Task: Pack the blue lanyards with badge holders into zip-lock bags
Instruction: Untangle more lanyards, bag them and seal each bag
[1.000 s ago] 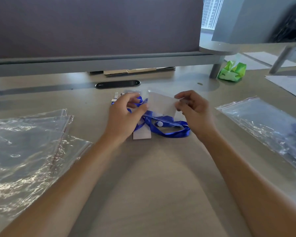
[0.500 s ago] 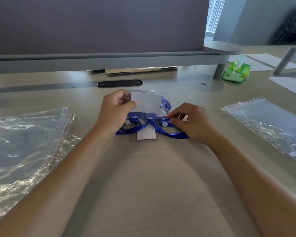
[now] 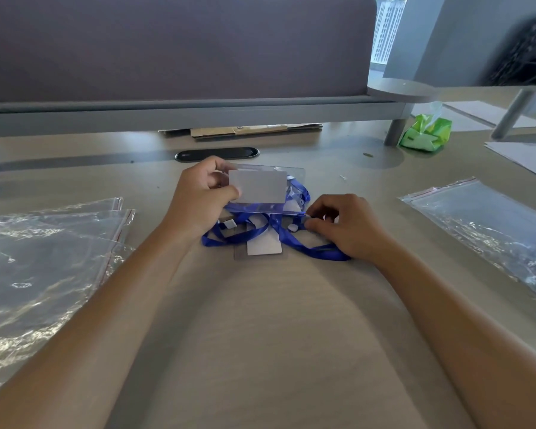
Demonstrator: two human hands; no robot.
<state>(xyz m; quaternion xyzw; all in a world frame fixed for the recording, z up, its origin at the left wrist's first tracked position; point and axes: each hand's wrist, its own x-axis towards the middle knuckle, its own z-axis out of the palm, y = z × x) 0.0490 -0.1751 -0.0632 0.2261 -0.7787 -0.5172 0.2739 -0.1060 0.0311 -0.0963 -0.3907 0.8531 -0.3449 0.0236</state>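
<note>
A tangle of blue lanyards (image 3: 294, 241) lies on the desk's middle, with a second badge holder (image 3: 262, 250) flat beneath it. My left hand (image 3: 198, 202) pinches the left edge of a clear badge holder (image 3: 260, 188) with a white card inside, lifted above the tangle. My right hand (image 3: 344, 226) rests on the desk to the right, its fingertips pinching a lanyard's clip end near a white button. Empty zip-lock bags (image 3: 44, 261) lie stacked at the left. Another zip-lock bag (image 3: 483, 230) with something blue inside lies at the right.
A grey partition (image 3: 174, 51) with a rail closes the back of the desk. A black cable grommet (image 3: 217, 153) and flat cardboard (image 3: 254, 130) sit behind the lanyards. A green tissue pack (image 3: 426, 136) and paper sheets (image 3: 526, 156) lie at the back right.
My right hand let go of the badge holder and dropped to the lanyard on the desk. My left hand keeps the holder raised and has turned it flatter toward me.
</note>
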